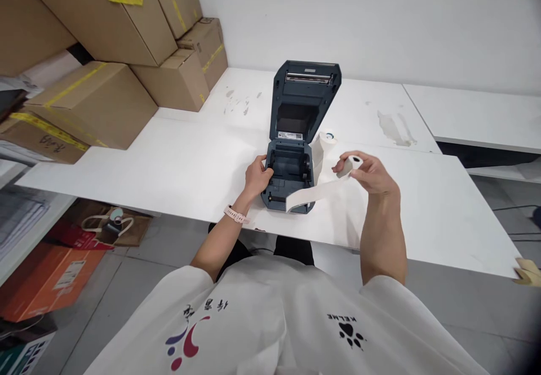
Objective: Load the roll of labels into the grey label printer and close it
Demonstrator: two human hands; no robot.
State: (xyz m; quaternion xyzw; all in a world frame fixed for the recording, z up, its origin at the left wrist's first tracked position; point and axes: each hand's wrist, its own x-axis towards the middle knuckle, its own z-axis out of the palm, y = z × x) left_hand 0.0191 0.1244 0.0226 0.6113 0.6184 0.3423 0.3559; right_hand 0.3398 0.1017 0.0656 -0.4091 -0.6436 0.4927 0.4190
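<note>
A dark grey label printer [291, 186] stands on the white table with its lid [305, 90] raised, so its inner bay shows. My left hand [257, 176] grips the left side of the base, thumb over the rim and fingers on the outside, partly hidden. To the right of the printer, my right hand [372, 172] is closed on a small white label roll [350, 166], held above the table. From this roll a loose paper strip [315, 194] runs left across the printer's front right corner. Behind it, a second white roll [326, 139] lies beside the printer.
Cardboard boxes [114, 98] with yellow tape are stacked at the table's left end. A white wall [367, 25] closes off the back. An orange box [51, 279] sits low at the left. At the right is a lower white shelf [499, 110].
</note>
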